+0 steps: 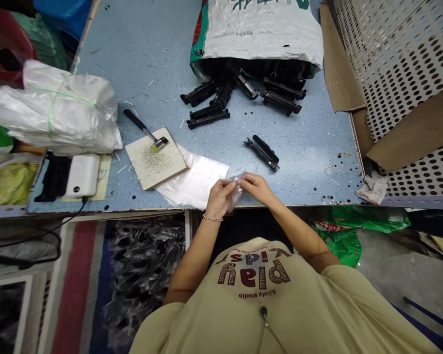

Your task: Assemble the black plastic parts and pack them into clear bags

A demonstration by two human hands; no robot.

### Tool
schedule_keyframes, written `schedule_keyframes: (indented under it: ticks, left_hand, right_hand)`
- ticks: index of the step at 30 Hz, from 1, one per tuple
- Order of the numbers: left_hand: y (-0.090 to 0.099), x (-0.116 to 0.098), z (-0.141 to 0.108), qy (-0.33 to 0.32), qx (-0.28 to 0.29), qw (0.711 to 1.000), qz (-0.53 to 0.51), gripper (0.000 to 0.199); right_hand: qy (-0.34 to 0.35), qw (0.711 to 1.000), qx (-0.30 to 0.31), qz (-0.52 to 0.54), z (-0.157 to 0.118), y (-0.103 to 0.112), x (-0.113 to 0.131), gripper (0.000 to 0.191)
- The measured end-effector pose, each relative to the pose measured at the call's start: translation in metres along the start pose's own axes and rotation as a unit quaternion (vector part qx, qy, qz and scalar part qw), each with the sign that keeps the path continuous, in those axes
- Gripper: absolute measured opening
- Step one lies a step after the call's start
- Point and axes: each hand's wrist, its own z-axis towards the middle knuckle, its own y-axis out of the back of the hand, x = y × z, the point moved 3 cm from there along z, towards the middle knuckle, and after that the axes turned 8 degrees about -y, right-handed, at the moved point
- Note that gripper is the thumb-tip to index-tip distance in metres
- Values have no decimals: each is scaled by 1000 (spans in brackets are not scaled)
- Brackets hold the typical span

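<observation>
This looks like a small workshop or packing station: a speckled blue worktable (302, 147) with black plastic parts (208, 116) spilling from a big white sack (262, 29), a hammer (143, 127) on a scuffed square board (157, 160), a tied bundle of clear plastic bags (59, 110), and perforated metal panels (402, 59) alongside.

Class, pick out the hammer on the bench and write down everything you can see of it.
The hammer has a black handle, a slim metallic-looking shaft and a short crosswise head, shiny and dark, with a yellow-green end. It lies aslant, head on the speckled square board, handle reaching past the board's far edge over the blue bench. Neither the left hand nor right hand touches it.
</observation>
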Motion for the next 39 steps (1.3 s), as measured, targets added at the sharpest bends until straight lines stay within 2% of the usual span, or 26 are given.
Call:
schedule_keyframes:
  ticks: [2, 4, 5, 7, 9, 10, 11, 13, 14, 16, 18, 19, 21, 25, 27, 29, 31, 33, 35, 37, 39]
  left_hand:
    - [9, 0, 3, -20, -25, 998, 45, 46]
    - [20, -9, 2, -96, -63, 983, 145, 41]
    - [22, -16, -1, -162, -88, 960, 209, 39]
    - [17, -31, -13, -311, -120, 884, 328, 42]
    - [-1, -39, -26, -406, -73, 817, 403, 47]
    - [-12, -39, -31, -418, -25, 804, 423, 48]
    - [-23, -37, -33, -405, 30, 804, 434, 45]
    - [-38, -29, -31, -326, 114, 839, 420, 33]
    - [-40, -26, -27, -270, 129, 870, 391, 29]
    - [-35, -21, -16, -152, 124, 936, 293, 32]
    - [-24, -21, -6, -71, 96, 973, 199, 36]
    - [-18, -23, -3, -58, 79, 979, 177, 37]
    - [-10, -28, -2, -76, 69, 977, 185, 37]
    - [-19, -29, -11, -165, 113, 952, 231, 38]
    - [-28, -24, -15, -223, 114, 924, 290, 40]
    - [-34, -21, -17, -278, 118, 877, 374, 31]
    - [-34, -21, -19, -326, 141, 833, 424, 19]
    - [-29, -25, -19, -367, 167, 804, 437, 15]
    - [-23, -28, -18, -402, 190, 770, 457, 14]
    - [-20, -29, -15, -429, 211, 721, 502, 17]
    - [-20, -27, -12, -444, 223, 672, 548, 24]
  right_hand:
    - [-10, 996, -41, 83, 5, 9, -8, 47]
    - [-17, 989, -87, 121, 7, 24, -11, 51]
    - [-20, 986, -104, 128, 6, 31, -10, 52]
    - [-21, 985, -119, 126, 5, 38, -6, 54]
    - [-23, 986, -124, 112, 4, 36, 0, 57]
    - [-26, 986, -124, 105, 4, 33, 3, 59]
    - [-29, 987, -126, 99, 4, 28, 5, 62]
    - [-34, 988, -128, 77, 5, 20, 9, 69]
    - [-38, 989, -128, 63, 6, 18, 10, 72]
    - [-48, 990, -126, 32, 6, 19, 10, 74]
    - [-57, 991, -122, 4, 5, 27, 11, 75]
    - [-58, 991, -118, -8, 5, 33, 12, 75]
    - [-45, 991, -117, -37, 6, 44, 15, 75]
    - [4, 987, -118, -107, 12, 47, 22, 75]
    - [11, 986, -100, -129, 15, 39, 23, 74]
    - [8, 986, -89, -138, 16, 33, 21, 74]
    - [3, 984, -93, -150, 18, 34, 21, 74]
    - [8, 973, -125, -195, 24, 44, 25, 71]
    - [26, 941, -183, -283, 36, 56, 32, 59]
    - [21, 891, -227, -392, 55, 66, 40, 48]
    - [-29, 846, -216, -486, 77, 72, 44, 63]
